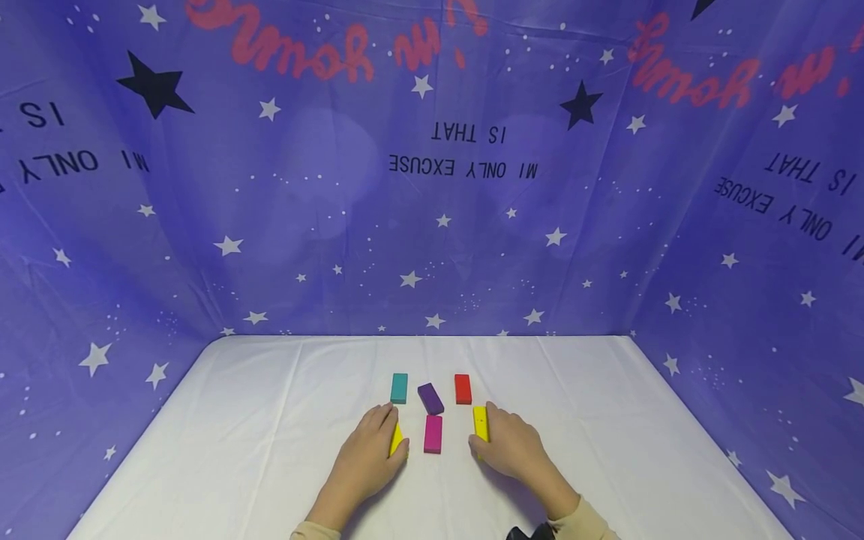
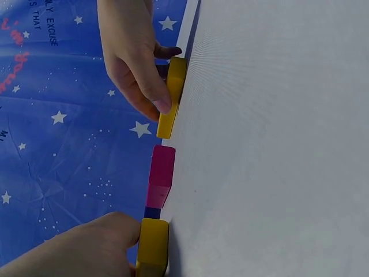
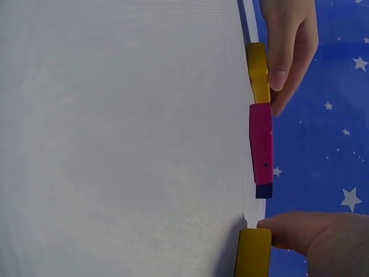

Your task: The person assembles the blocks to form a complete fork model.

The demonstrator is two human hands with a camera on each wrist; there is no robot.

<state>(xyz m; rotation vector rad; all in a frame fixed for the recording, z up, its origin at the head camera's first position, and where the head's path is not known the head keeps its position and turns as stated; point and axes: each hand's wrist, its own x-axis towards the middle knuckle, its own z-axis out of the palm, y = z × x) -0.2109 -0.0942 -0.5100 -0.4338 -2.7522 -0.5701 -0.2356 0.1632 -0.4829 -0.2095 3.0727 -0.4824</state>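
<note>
In the head view my left hand (image 1: 367, 450) grips a yellow block (image 1: 396, 440) between thumb and fingers, and much of that block is hidden by the hand. Opposite it, my right hand (image 1: 509, 446) holds a second yellow block (image 1: 481, 424), its thumb at the near end. Between the two hands lies a magenta block (image 1: 433, 435), touched by neither. Just beyond it a purple block (image 1: 430, 399) lies at a slant. Both wrist views show the left yellow block (image 2: 153, 248) and right yellow block (image 3: 253, 251) low on the white cloth.
Farther back on the white-covered table (image 1: 270, 405) are a teal block (image 1: 400, 388) at left and a red block (image 1: 463, 390) at right. Purple star-printed fabric (image 1: 432, 247) walls the back and sides. A black object (image 1: 529, 533) shows beside the right sleeve.
</note>
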